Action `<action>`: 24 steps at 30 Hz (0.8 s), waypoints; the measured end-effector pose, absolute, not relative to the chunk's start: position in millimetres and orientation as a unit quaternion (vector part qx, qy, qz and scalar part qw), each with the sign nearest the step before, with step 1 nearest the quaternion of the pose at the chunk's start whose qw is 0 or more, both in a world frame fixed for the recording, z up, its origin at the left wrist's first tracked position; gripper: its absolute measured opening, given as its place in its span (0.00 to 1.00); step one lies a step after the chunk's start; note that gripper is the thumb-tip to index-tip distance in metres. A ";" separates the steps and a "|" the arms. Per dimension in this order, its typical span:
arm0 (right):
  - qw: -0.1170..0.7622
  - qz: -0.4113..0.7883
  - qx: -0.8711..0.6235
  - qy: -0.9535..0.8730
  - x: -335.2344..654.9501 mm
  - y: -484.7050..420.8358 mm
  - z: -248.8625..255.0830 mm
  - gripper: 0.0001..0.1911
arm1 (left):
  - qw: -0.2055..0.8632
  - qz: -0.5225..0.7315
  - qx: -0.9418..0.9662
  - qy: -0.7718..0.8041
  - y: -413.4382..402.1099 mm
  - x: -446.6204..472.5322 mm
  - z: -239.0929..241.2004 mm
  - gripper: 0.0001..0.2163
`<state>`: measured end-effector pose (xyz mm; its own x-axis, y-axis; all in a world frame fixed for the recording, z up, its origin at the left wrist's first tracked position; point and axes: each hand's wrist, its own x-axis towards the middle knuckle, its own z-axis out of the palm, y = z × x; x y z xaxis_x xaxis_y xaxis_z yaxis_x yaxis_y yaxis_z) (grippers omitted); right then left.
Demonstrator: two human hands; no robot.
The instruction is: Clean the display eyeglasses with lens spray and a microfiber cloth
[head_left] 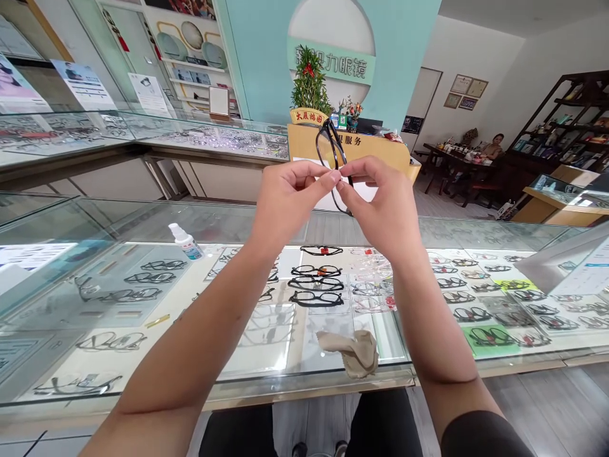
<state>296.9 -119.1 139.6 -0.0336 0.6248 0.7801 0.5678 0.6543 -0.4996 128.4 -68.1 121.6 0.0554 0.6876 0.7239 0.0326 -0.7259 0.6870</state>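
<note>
Both my hands hold up one pair of black-framed eyeglasses (337, 145) above the glass counter, the frame turned on its end. My left hand (297, 190) pinches it near the middle with thumb and forefinger. From the other side, my right hand (380, 200) grips it with thumb and fingertips, the two hands meeting. Part of the frame is hidden behind the fingers. Below, a crumpled beige cloth (359, 354) lies at the counter's front edge. Several dark eyeglasses (316, 297) are lined up in a column beneath my hands.
A white spray bottle (185, 241) stands on the counter at left. The glass display case (238, 387) holds many more frames on both sides. Behind are another display counter (204, 143) and a wooden reception desk (394, 152) with a plant. A person (492, 147) sits far right.
</note>
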 end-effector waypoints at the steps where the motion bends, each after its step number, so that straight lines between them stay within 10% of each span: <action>1: 0.553 0.028 -0.413 -0.723 296.9 -120.2 140.0 0.07 | 0.260 0.631 0.679 0.271 -67.4 127.6 121.8 0.15; 10: 0.525 0.041 -0.418 -0.740 304.7 -127.4 141.9 0.11 | 0.241 0.572 0.719 0.313 -54.5 119.6 120.9 0.09; 24: 0.525 0.032 -0.415 -0.743 313.1 -134.3 146.3 0.10 | 0.164 0.001 0.867 0.470 -14.1 125.0 72.6 0.05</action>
<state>313.1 -134.3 146.3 -0.1051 0.6495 0.7531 0.5832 0.6537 -0.4823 125.0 -14.1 72.6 0.5581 0.8155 -0.1531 0.8151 -0.5043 0.2851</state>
